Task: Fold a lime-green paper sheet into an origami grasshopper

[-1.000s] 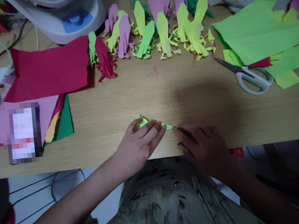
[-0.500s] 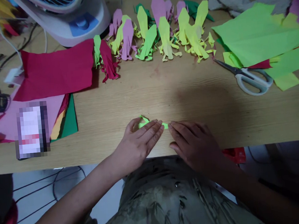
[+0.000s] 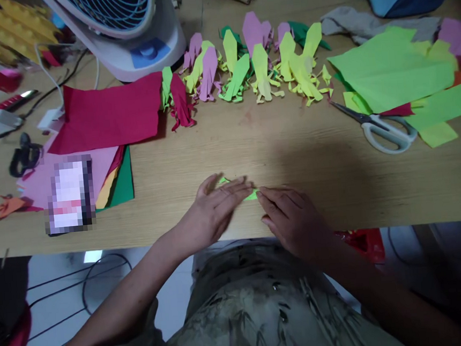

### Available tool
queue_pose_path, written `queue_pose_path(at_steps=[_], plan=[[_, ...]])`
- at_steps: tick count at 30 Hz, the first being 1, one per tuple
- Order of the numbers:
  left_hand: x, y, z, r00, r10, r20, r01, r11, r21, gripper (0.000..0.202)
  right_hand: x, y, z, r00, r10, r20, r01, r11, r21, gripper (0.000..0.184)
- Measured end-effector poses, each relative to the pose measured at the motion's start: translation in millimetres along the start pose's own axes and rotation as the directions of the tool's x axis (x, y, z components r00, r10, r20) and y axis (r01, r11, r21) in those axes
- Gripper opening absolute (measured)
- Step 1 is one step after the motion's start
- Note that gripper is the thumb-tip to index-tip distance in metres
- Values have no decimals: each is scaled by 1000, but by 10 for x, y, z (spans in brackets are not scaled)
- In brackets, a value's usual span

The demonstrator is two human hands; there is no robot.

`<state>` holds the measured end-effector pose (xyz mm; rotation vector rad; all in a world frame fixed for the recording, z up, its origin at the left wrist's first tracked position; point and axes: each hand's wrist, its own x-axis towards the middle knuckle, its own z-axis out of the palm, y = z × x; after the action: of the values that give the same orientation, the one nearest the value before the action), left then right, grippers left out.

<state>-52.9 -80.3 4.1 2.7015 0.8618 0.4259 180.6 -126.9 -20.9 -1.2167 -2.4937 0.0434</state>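
A small light-green paper piece point(image 3: 252, 194) lies on the table in front of me, mostly covered by my hands. Over it is my left hand point(image 3: 219, 206), slightly blurred, its fingers stretched out flat and the thumb apart. A green tip shows behind these fingers. From the other side, my right hand point(image 3: 288, 211) has its bent fingers together, their tips holding down the paper's right end. Beyond the hands stand several folded paper figures with fringed lower ends, among them a yellow figure point(image 3: 261, 73), a red figure point(image 3: 181, 102) and a green figure point(image 3: 237, 78).
Scissors point(image 3: 386, 127) lie at right beside stacked green paper sheets point(image 3: 394, 67). To the left are a red sheet point(image 3: 108, 113), a blurred-out phone point(image 3: 69, 195) and a black-handled item point(image 3: 25, 155). A fan point(image 3: 121, 32) stands behind, with a cloth point(image 3: 362, 21) at back right.
My left hand has tilted and its fingers have shifted over the green paper. My right hand stays at the paper's end. The view has moved, showing more of the table's far side.
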Motion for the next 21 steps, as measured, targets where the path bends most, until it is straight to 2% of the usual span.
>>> queue_pose_path(at_steps=[2,5,12,21], plan=[[-40,-19,-21,998,-30,-55,31,999,14,43,-11,4,-1,1000,0,-6,0,1000,7,43],[-117,-28,-7,995,-12,-99,22,995,102,39,-15,-13,-7,1000,2,-14,-2,1000,-17,41],[-159,-20,18,996,84,-5,-82,983,165,37,23,-35,-43,1000,-23,-5,23,997,-74,38],[-137,48,-24,991,97,89,-119,949,291,40,49,-50,-57,999,-6,39,11,993,-116,39]])
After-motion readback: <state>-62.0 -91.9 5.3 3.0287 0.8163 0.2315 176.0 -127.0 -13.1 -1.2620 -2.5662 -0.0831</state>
